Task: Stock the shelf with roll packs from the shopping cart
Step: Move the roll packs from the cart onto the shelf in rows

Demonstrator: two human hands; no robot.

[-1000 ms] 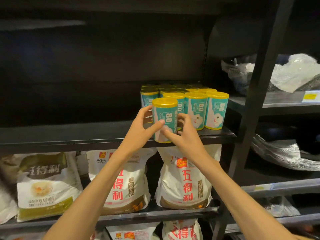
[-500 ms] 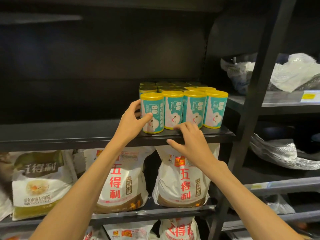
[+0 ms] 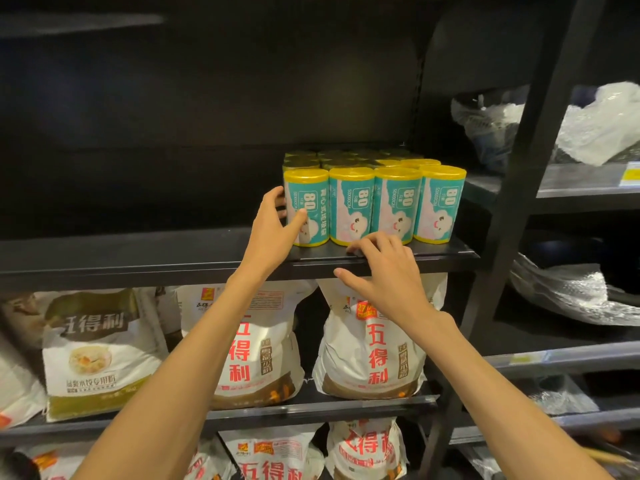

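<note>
A person's left hand point(image 3: 275, 225) wraps around the leftmost roll pack point(image 3: 309, 199) in the front row on a dark shelf point(image 3: 138, 252), thumb across its teal label and fingers curling behind its left side. The pack stands upright, touching its neighbour and just inside the shelf's front edge. Three more front-row packs point(image 3: 396, 204) stand shoulder to shoulder to its right, the last one close to the shelf's right end beside a black upright post point(image 3: 519, 188). Further yellow-capped packs point(image 3: 346, 160) fill the rows behind, though the dim back of the shelf makes their number hard to tell.

The right hand point(image 3: 388, 271) lies spread and relaxed, holding nothing, its fingertips resting on the shelf's front lip just before the second and third packs, thumb hanging below the edge.

To the left of the packs the shelf runs on bare and dark to the frame's edge. On the shelf below stand white flour bags point(image 3: 372, 344) with red characters, with more bags under them. Right of the post, neighbouring shelves carry crumpled plastic wrapping point(image 3: 595, 129).
</note>
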